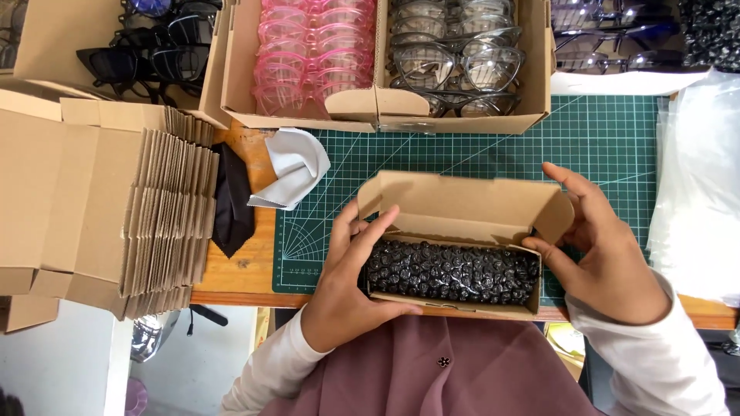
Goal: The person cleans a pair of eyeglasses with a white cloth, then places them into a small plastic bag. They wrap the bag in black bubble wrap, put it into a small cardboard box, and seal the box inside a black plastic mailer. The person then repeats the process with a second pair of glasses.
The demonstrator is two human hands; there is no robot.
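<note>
Cardboard box (462,231) open in both your hands at the table's near edge.
Your left hand (351,285) wraps its left end, fingers curled over the rim; your right hand (605,250) pinches the right flap, above the green cutting mat (493,150).

Your wooden desk (235,271) carries a green cutting mat (609,146) at centre. On the left sit flattened cardboard boxes (146,216), a black cloth (230,202) and a white cloth (291,168). Open cartons of glasses (385,115) stand far; clear plastic bags (697,192) lie right.
</note>
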